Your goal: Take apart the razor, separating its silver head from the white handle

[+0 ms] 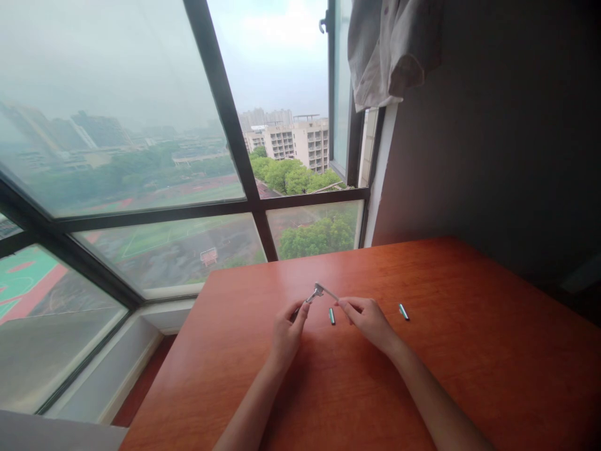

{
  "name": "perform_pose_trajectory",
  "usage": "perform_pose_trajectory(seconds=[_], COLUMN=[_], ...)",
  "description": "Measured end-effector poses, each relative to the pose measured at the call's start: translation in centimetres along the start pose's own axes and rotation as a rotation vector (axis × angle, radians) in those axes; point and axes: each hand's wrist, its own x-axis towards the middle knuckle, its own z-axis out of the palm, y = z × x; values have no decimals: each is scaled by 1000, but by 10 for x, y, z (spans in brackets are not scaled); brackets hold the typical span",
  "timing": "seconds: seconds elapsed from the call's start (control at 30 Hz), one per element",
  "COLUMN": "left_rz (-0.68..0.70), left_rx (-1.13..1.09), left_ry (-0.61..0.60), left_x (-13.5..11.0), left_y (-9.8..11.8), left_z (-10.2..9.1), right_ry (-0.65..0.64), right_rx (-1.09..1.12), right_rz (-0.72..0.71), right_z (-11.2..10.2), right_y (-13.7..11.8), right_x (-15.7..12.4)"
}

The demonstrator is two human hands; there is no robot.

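Observation:
My left hand [287, 329] is closed around the dark grip of a silver razor [312, 294], its head tilted up and to the right. My right hand [369, 321] pinches a thin grey stick [330, 293]. The far tip of this stick meets the razor's head; whether it is a small brush I cannot tell. Between the hands, on the table, lies a razor cartridge [332, 316] with a greenish strip. A second razor cartridge [404, 312] rests to the right of my right hand.
Both hands are above a reddish-brown wooden table [225, 351]. Dark-framed windows [258, 207] rise behind it, one pane swung open. A pale cloth garment [385, 56] hangs at the upper right, beside a dark wall [479, 144].

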Motion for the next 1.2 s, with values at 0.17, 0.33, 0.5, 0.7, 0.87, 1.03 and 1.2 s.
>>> perform_pose_trajectory(seconds=[0.17,0.33,0.5,0.7,0.87,1.03,1.2], left_rz=[-16,-14,-4,11,-8,9,75], left_rx=[5,-5,-2,18,8,16,46], left_ry=[66,62,-15,31,110,51,-41], left_x=[3,3,-1,1,6,3,-1], left_y=[0,-3,-2,-1,-4,-2,1], left_z=[-5,-6,1,-1,-7,-3,2], right_ry=[-16,-22,-4,-19,-52,-56,-65], right_rx=[3,-14,-6,51,117,185,259], right_rz=[-8,-17,-4,15,25,57,89], right_z=[0,0,2,4,6,7,7], right_y=[-1,-4,1,3,-2,-3,-3], right_x=[-1,-1,-1,0,-1,-1,-1])
